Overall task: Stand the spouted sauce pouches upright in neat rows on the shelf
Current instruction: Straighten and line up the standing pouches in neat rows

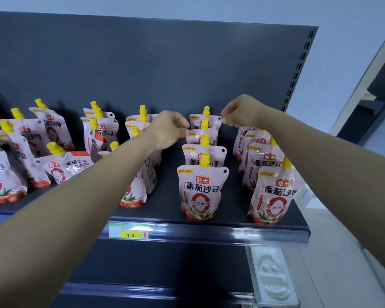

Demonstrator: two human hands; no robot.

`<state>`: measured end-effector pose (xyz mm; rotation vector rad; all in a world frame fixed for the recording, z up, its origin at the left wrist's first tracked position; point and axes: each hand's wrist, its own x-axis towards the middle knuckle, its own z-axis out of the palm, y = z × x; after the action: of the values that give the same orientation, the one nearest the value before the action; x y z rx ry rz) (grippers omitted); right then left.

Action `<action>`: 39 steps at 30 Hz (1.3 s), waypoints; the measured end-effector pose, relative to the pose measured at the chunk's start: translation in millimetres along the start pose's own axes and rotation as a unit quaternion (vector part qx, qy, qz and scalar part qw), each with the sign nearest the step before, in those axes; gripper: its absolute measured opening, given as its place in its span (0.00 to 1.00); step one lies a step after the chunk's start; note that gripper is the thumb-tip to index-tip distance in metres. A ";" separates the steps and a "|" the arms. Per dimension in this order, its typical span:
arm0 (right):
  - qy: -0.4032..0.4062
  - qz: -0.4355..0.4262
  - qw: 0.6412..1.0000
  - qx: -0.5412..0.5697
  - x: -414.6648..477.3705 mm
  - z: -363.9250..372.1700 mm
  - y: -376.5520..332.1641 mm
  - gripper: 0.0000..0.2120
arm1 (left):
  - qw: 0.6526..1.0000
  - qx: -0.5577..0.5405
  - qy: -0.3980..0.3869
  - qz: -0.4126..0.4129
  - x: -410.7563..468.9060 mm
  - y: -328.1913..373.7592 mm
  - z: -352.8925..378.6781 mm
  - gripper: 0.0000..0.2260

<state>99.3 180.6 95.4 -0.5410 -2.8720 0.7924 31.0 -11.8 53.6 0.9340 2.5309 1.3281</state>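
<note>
Two arms (76,207): left hand (168,128) and right hand (240,112) fingers (227,121) pinch rear pouches (213,121) (row of four).

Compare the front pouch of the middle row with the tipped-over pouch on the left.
The front pouch stands upright on its base; the tipped pouch leans far over, nearly on its side. The front pouch's yellow cap points straight up; the tipped pouch's slants up and left. The front pouch heads a tidy row; the tipped pouch sits in a jumble. Both have the same pink print and yellow cap.
</note>
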 end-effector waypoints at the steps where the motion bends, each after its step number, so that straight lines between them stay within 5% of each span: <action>1: 0.003 -0.003 1.000 -0.018 3.6 -0.1 0.2 0.14 | 1.000 0.017 0.004 -0.005 7.0 -0.2 1.7 0.10; 15: -0.084 -0.040 0.977 -0.191 89.3 15.5 5.5 0.20 | 0.993 0.046 -0.089 -0.066 73.7 -20.5 26.9 0.12; 27: -0.143 -0.019 0.978 -0.149 125.5 31.6 14.0 0.10 | 0.982 -0.004 -0.171 -0.085 89.7 -28.1 29.8 0.06; 39: -0.136 -0.020 0.980 -0.146 127.7 28.6 20.5 0.14 | 0.975 -0.020 -0.203 -0.086 89.0 -28.1 31.1 0.07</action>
<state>-18.9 230.3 62.2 -0.4318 -3.2682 0.4702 -41.0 49.7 27.2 0.8517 2.2074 1.0121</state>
